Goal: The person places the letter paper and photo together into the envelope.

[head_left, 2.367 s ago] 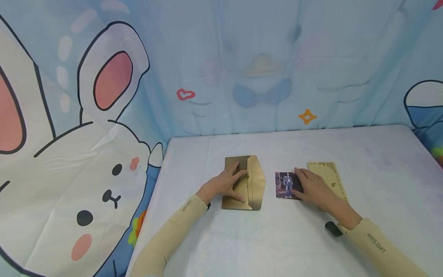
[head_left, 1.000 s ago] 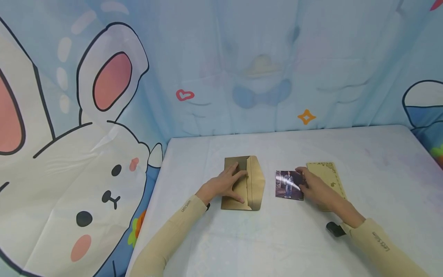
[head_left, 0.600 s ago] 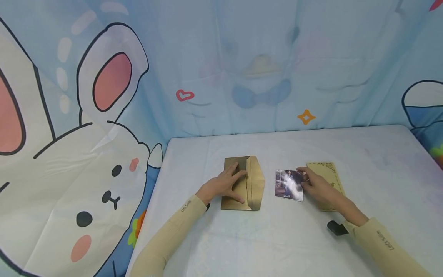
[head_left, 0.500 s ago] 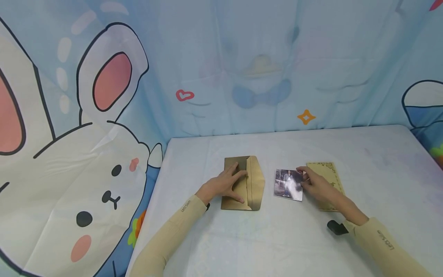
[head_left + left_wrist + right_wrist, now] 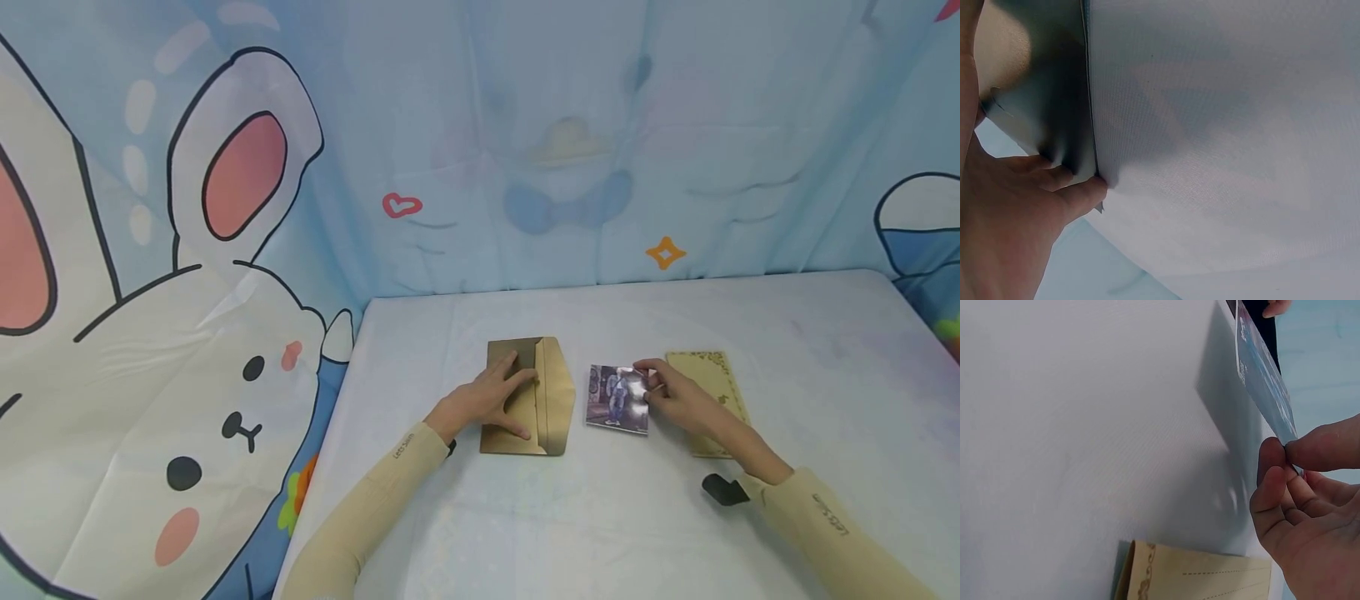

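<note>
A gold envelope (image 5: 553,400) lies on the table with its flap unfolded toward the right. My left hand (image 5: 491,396) rests on it with spread fingers, as the left wrist view also shows at the envelope's edge. Between thumb and fingers my right hand (image 5: 678,404) pinches the right edge of a glossy photo (image 5: 617,400) of a standing figure. In the right wrist view the photo (image 5: 1266,381) is raised off the table and casts a shadow. Behind the right hand lies a cream card (image 5: 708,375) with a decorative border, partly covered by that hand.
A white cloth covers the table (image 5: 540,525). Behind it hangs a light blue curtain (image 5: 465,100) with cartoon prints, including a large rabbit (image 5: 247,350) at the left. A black wrist device (image 5: 723,490) sits under the right sleeve.
My right hand has gone from lying over the photo to pinching its edge, has lifted it and shifted it slightly left toward the envelope. The left hand has stayed in place.
</note>
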The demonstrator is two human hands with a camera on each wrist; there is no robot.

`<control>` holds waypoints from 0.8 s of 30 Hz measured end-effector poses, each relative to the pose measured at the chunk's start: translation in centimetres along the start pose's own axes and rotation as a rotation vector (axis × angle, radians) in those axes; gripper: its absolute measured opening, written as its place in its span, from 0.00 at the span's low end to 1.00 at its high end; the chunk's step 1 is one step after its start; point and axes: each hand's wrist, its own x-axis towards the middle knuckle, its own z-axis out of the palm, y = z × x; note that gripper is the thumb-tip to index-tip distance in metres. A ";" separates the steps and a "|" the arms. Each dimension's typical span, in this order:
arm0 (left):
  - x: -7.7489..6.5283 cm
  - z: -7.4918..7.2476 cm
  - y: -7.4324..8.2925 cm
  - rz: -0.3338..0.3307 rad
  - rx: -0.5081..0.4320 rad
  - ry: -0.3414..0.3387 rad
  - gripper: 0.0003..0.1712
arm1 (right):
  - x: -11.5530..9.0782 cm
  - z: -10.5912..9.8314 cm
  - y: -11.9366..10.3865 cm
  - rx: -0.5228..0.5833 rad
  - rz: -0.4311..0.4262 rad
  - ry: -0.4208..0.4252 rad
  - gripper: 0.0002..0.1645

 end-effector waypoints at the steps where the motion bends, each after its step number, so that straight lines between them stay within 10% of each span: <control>1: 0.0 0.0 0.0 0.002 0.001 0.001 0.62 | 0.1 0.0 0.0 0.004 -0.005 0.000 0.30; 24: 0.2 0.2 -0.1 -0.004 0.016 -0.012 0.62 | 1.7 1.2 -0.8 0.048 -0.026 -0.026 0.30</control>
